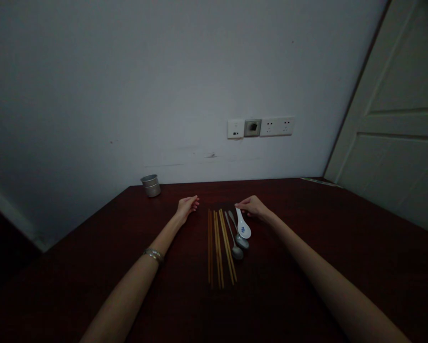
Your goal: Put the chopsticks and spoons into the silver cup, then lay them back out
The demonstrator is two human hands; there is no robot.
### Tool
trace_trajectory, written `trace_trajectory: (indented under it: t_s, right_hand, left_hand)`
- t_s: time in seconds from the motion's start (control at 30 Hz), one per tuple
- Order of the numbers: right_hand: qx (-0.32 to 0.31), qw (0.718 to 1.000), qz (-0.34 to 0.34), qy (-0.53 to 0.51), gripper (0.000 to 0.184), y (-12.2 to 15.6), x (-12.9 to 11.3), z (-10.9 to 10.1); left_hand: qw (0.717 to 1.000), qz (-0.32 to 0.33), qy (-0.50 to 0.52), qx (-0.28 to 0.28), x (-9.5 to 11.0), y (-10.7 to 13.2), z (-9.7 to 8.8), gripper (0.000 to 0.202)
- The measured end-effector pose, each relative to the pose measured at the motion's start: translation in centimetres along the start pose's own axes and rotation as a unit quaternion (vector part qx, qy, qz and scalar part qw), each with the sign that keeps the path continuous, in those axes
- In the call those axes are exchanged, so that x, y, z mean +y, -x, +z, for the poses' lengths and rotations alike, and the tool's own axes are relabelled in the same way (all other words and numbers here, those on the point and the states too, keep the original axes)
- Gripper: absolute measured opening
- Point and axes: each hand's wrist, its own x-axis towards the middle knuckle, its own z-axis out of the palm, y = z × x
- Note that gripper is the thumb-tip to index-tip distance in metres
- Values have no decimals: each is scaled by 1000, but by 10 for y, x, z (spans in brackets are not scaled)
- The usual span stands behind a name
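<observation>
My right hand point(253, 206) pinches the handle end of a white ceramic soup spoon point(243, 228) with a blue mark in its bowl. Just left of it, and partly under it, lie two metal spoons point(237, 252), bowls toward me. Several wooden chopsticks point(219, 250) are laid out lengthwise farther left, in pairs, the leftmost ones a darker reddish brown. On the far left side of the chopsticks, my left hand point(188, 207) rests near the table with its fingers curled closed. Nothing shows in it, and it touches none of the utensils.
A metal cup point(151, 186) stands at the back left of the dark red wooden table point(178, 305). Behind the table is a pale wall with sockets and switches point(260, 127). A panelled door point(396, 128) rises at the right.
</observation>
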Motion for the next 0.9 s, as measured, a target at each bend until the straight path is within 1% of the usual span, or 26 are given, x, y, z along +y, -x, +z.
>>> trace_trajectory:
  t_s: [0.33,0.9]
  right_hand:
    - [0,1000,23,3,21,3,-1,0]
    - [0,1000,12,-16,21,4,-1,4]
  left_hand:
    - [1000,7,-6,-5,-3,-1,-2,23]
    - [999,20,-33,-9,-2,3,0,26]
